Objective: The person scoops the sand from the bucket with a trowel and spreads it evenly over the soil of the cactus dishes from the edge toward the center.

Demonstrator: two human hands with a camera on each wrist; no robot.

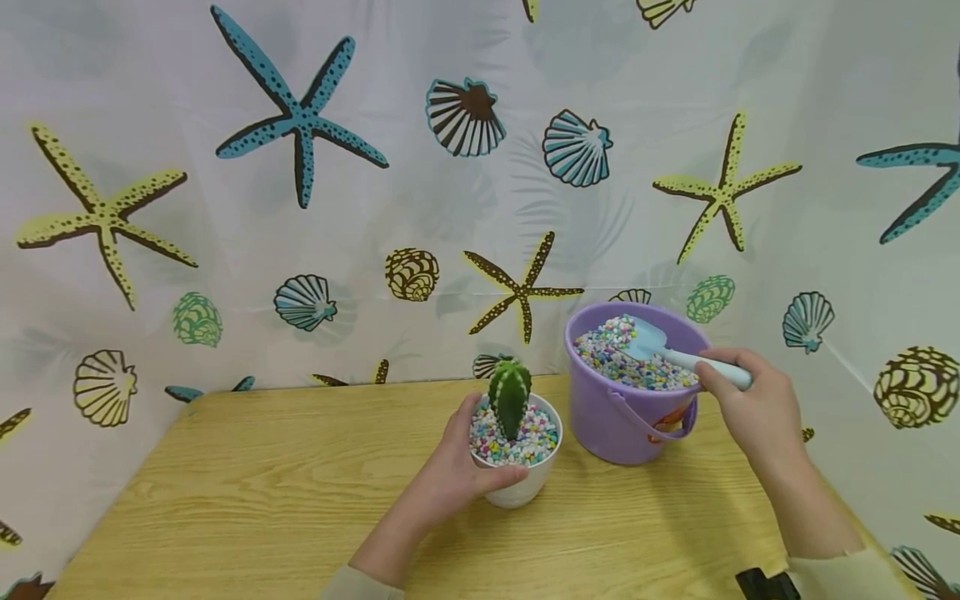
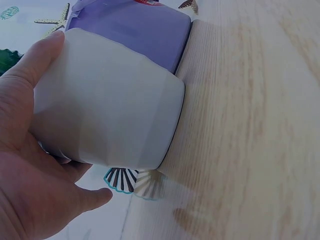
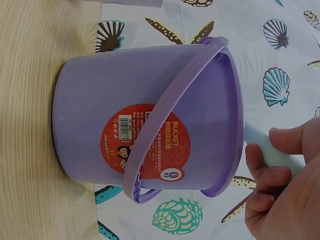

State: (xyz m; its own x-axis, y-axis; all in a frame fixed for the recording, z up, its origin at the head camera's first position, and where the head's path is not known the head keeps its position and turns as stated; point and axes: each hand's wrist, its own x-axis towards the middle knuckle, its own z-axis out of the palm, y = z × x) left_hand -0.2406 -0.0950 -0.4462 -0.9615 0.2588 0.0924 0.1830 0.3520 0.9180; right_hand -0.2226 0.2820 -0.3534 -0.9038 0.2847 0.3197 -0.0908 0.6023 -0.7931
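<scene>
A green cactus (image 1: 510, 400) stands upright in a white plant pot (image 1: 517, 493) on the table, with small multicoloured pebbles (image 1: 534, 435) around its base. My left hand (image 1: 450, 477) grips this pot from its left side, thumb in front and fingers behind; the left wrist view shows the pot's smooth wall (image 2: 110, 100) close up. To the right is a purple bucket (image 1: 611, 421) partly filled with similar pebbles (image 1: 611, 362). With my right hand (image 1: 761, 408) I hold a light blue toy shovel (image 1: 686, 360) by its handle. Its blade carries pebbles just above those in the bucket.
The bucket's handle (image 3: 175, 105) hangs down across a red label (image 3: 172, 137). Behind the wooden table (image 1: 285, 475) hangs a white cloth (image 1: 360, 217) printed with starfish and shells. A small black object (image 1: 767, 583) shows beside the right sleeve.
</scene>
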